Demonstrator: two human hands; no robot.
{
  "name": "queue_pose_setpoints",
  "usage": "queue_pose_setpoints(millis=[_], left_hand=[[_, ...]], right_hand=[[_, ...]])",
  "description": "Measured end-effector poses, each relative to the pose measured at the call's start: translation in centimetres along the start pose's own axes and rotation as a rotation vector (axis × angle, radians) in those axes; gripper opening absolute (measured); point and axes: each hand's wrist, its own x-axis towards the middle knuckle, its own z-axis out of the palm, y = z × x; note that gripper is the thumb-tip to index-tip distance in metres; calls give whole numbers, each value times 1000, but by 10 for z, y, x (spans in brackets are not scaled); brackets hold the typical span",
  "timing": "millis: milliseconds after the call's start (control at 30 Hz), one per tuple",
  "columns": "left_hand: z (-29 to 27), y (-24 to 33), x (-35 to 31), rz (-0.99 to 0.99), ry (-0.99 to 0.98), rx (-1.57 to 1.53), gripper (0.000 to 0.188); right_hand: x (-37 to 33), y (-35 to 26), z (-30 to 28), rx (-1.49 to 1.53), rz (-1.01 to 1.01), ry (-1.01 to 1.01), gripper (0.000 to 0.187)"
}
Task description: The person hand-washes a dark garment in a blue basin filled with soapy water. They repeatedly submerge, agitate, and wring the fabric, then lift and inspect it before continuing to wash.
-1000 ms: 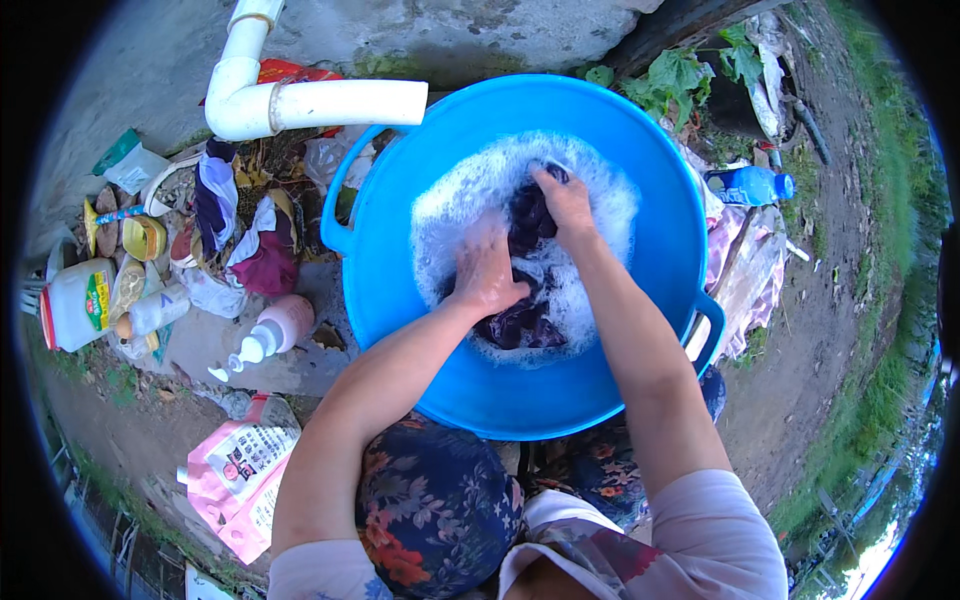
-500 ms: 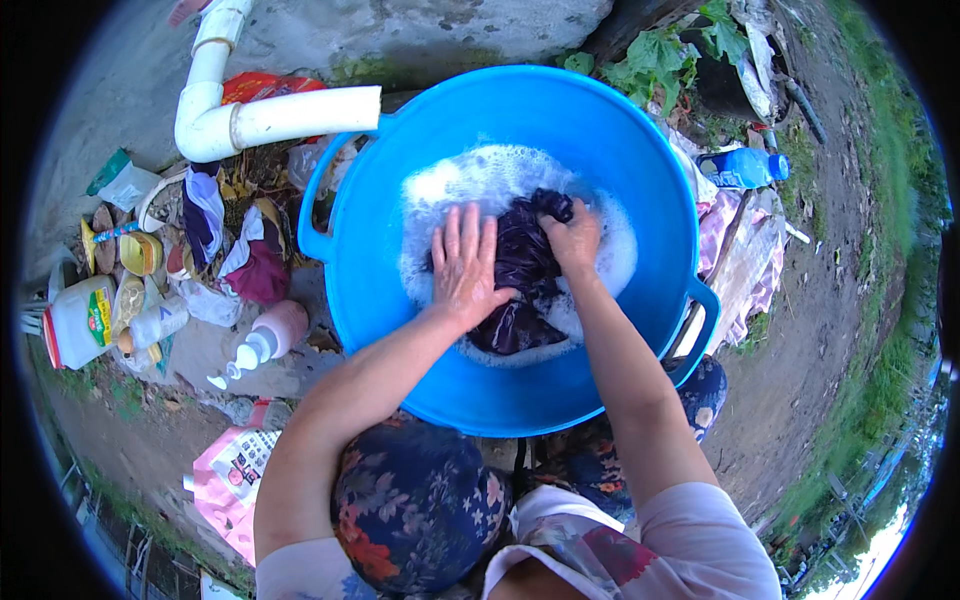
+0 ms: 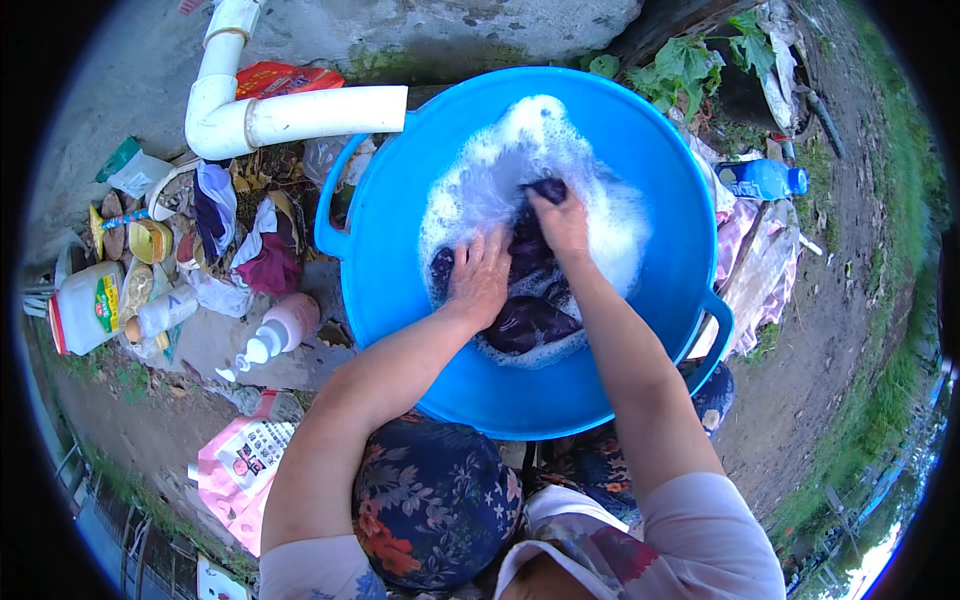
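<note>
A dark purple garment [image 3: 530,322] lies soaked in foamy water [image 3: 520,160] inside a large blue two-handled tub [image 3: 385,225]. My right hand [image 3: 562,222] is closed round a bunched part of the cloth, which pokes out past the thumb. To its left, my left hand [image 3: 480,276] lies on the garment with fingers stretched and its fingertips down at the suds. Part of the cloth bulges up below both hands, and another bit shows beside the left fingers. Foam and water hide the rest of the garment's outline.
A white drainpipe [image 3: 330,112] reaches the tub's upper-left rim. At left are a pink pump bottle [image 3: 290,322], a white jug [image 3: 88,308] and a pink bag [image 3: 240,480]. A blue bottle [image 3: 762,180] lies at right near pale pink cloth [image 3: 765,285].
The foam has spread toward the tub's far and right sides. My right hand has shifted slightly left with its bunched cloth; my left hand has moved down and right.
</note>
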Motion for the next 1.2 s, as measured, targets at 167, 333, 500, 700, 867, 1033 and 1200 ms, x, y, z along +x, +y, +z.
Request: queue_pose_setpoints(millis=[167, 333, 500, 700, 867, 1033, 1200], left_hand=[[-13, 0, -1, -164, -346, -126, 37], [26, -2, -8, -105, -147, -38, 49], [8, 1, 5, -8, -43, 5, 56], [-7, 1, -2, -107, -310, -3, 53], [2, -4, 3, -105, -352, -221, 56], [8, 1, 4, 17, 93, -23, 49], [-18, 1, 9, -179, -435, -197, 49]], right_hand=[[-93, -2, -26, -543, -193, -135, 42], [-59, 21, 37, -848, -58, -119, 54], [3, 24, 17, -393, -246, 223, 36], [-72, 19, -36, -507, -164, -87, 30], [-66, 20, 26, -743, -450, 65, 25], [19, 28, 6, -537, -71, 80, 31], [-55, 25, -29, -513, -203, 20, 27]])
